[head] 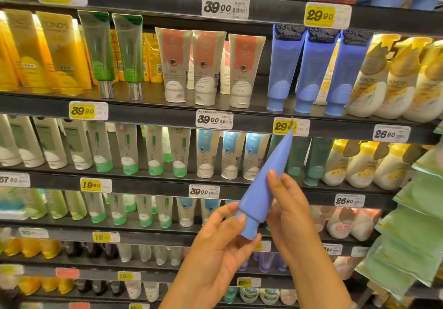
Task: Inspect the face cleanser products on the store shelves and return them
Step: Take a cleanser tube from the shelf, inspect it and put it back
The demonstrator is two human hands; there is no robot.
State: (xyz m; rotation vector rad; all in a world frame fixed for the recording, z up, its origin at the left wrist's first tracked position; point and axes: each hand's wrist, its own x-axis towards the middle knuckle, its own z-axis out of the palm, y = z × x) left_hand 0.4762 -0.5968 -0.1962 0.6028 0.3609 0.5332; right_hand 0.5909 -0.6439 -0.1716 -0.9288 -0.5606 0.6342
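A blue cleanser tube (266, 179) is held edge-on in front of the shelves, cap down and crimped end pointing up to the right. My left hand (215, 248) holds its cap between thumb and fingers. My right hand (291, 215) grips the tube's body from the right, thumb on its upper side. Three matching blue tubes (314, 68) stand cap-down on the shelf above, right of centre.
Black shelves (153, 109) carry rows of tubes: yellow (48, 52), green (115, 52), grey-and-red (208, 66), and cream bottles (393, 78) at right. Price tags line the shelf edges. Green packets (407, 212) hang at the right edge.
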